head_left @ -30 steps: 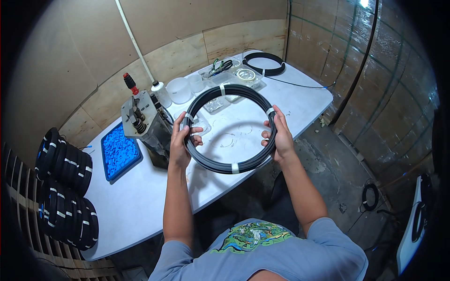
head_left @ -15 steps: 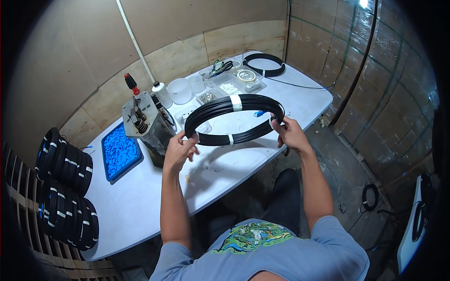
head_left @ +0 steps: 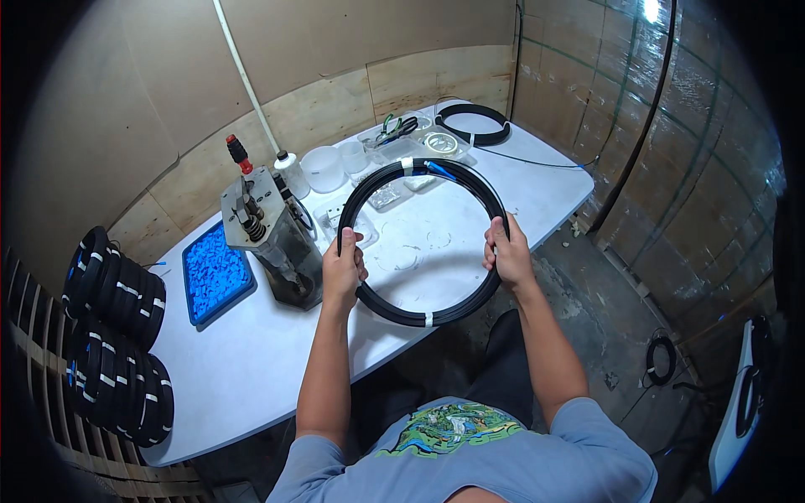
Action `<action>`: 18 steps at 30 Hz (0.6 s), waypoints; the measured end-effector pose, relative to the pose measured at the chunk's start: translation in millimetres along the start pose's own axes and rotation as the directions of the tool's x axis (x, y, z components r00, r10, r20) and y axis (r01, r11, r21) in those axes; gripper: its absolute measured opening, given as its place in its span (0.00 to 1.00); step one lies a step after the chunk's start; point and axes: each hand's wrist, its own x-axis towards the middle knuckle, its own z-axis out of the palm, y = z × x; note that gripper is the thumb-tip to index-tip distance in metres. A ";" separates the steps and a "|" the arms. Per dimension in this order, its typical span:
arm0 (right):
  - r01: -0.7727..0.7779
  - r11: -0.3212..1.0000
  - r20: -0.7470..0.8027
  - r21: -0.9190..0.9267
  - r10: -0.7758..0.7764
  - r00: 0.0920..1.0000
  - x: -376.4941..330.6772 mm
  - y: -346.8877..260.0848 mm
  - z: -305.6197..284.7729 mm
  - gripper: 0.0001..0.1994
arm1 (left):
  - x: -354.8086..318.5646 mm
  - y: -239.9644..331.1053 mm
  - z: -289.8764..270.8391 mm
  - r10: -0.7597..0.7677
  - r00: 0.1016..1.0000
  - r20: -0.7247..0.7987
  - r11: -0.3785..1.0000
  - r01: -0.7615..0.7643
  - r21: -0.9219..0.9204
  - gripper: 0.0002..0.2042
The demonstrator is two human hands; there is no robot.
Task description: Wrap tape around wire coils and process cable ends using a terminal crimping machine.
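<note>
Between my hands I hold a coil of black cable (head_left: 387, 312), its ring facing me above the near edge of the white table (head_left: 220, 394). White tape bands bind it at top and bottom, and a blue connector (head_left: 439, 171) lies along its top rim. My left hand (head_left: 342, 267) is wrapped round the coil's left side. On the opposite side, my right hand (head_left: 508, 251) grips the ring with the thumb on top. Through the ring, the tabletop and part of a clear tray show.
At left stand a metal hand press (head_left: 281, 243), a blue tray of small blue parts (head_left: 194, 312) and stacked black cable coils (head_left: 126, 398). Farther back are a white bottle (head_left: 291, 172), tubs (head_left: 323, 170), pliers (head_left: 398, 127) and another coil (head_left: 444, 134). A small coil (head_left: 661, 359) lies on the floor.
The coil has tilted up from nearly flat to face me, its lower rim now nearer me. Both hands kept hold and closed more fully round its sides. The blue connector now shows at the top.
</note>
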 end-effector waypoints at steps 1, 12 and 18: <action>-0.022 0.998 0.003 0.052 0.022 1.000 -3.0 -3.1 4.7 0.18 | 0.2 2.1 -1.4 -0.015 1.000 -0.024 1.000 0.015 -0.005 0.25; -0.117 0.976 0.047 0.185 0.111 0.993 -5.9 -9.1 16.1 0.13 | -12.3 25.7 -9.7 -0.049 0.996 -0.073 0.999 0.051 0.019 0.24; -0.163 0.961 0.082 0.222 0.148 0.986 -7.2 -6.7 21.3 0.13 | -23.1 34.3 -22.3 -0.032 0.999 -0.023 0.999 0.032 0.029 0.20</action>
